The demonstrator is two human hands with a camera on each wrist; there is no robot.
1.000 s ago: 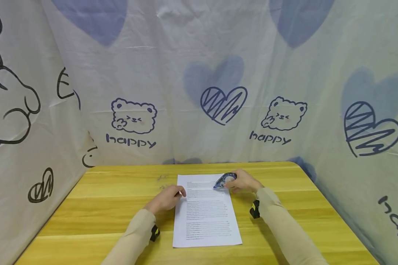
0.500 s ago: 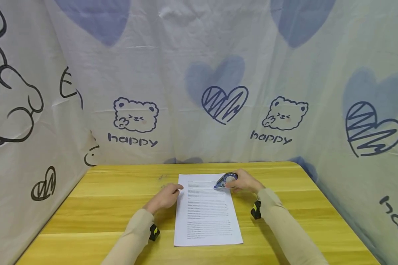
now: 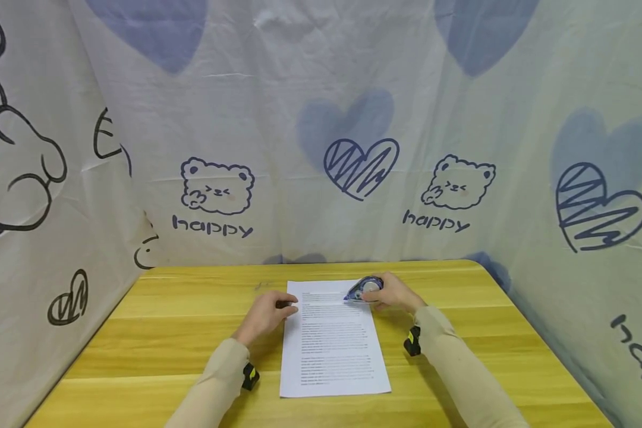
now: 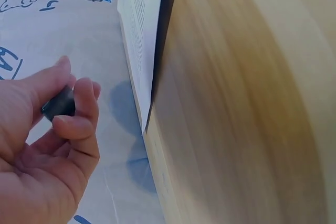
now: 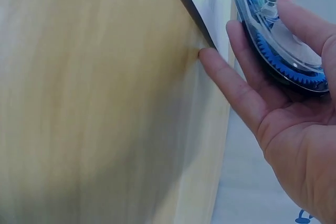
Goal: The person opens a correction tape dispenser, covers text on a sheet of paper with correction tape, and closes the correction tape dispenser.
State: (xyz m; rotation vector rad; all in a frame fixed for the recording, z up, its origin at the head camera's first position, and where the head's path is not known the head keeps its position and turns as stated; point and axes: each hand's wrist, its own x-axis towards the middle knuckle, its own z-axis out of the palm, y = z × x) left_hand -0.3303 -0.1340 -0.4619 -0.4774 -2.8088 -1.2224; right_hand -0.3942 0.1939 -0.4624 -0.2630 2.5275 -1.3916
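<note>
In the head view a correction tape dispenser [image 3: 365,289] is held by my right hand [image 3: 398,293], above the top right part of a printed sheet of paper [image 3: 334,368]. The right wrist view shows its clear body and blue gear wheel between thumb and fingers; one outstretched fingertip lies at the paper's edge. At the sheet's upper left edge is my left hand [image 3: 264,315]. In the left wrist view its thumb and curled fingers pinch a small dark cap-like piece [image 4: 60,104], which is too small to make out in the head view.
The sheet lies on a yellow wood-grain table [image 3: 155,345]. A white curtain [image 3: 299,238] with hearts and bear drawings hangs behind the table and along its sides. Each wrist carries a small black device [image 3: 250,377].
The left hand has shifted slightly up and its fingers look more spread from the thumb. The right hand has raised the correction tape dispenser a little. The sheet stays in place.
</note>
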